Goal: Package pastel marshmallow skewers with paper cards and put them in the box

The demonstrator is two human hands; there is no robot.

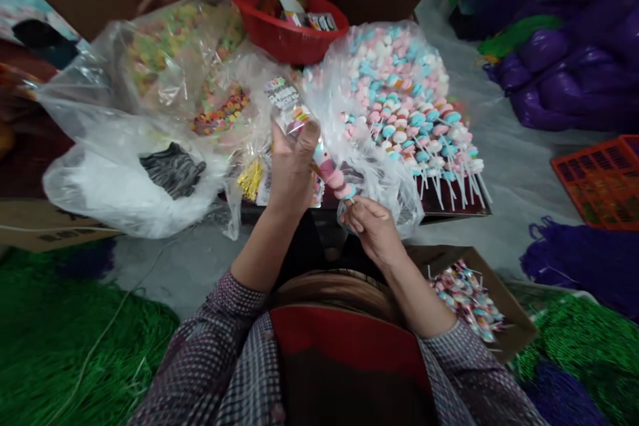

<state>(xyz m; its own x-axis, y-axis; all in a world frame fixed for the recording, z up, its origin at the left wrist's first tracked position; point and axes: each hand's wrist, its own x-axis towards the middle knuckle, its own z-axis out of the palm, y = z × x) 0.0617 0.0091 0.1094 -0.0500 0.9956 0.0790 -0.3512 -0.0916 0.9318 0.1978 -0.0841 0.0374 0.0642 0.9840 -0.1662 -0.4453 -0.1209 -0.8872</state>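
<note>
My left hand (293, 176) is closed around a printed clear candy wrapper (283, 96), held upright above the table's front edge. A pink and blue marshmallow skewer (336, 181) sits with its upper part inside or against the wrapper's lower end; I cannot tell exactly how deep. Its stick end is pinched in the fingers of my right hand (373, 223). Behind that hand lies a crumpled clear plastic bag (394, 190). Several marshmallow skewers (432, 130) are piled to the right, sticks towards me. Yellow twist ties (251, 178) lie left of my left hand.
A red basin (299, 46) stands at the back, between a bag of gummy candy (170, 40) and a bag of loose marshmallows (394, 53). Below right, a carton (514, 319) holds wrapped skewers. An orange crate (599, 180) and purple bundles (554, 80) are on the right.
</note>
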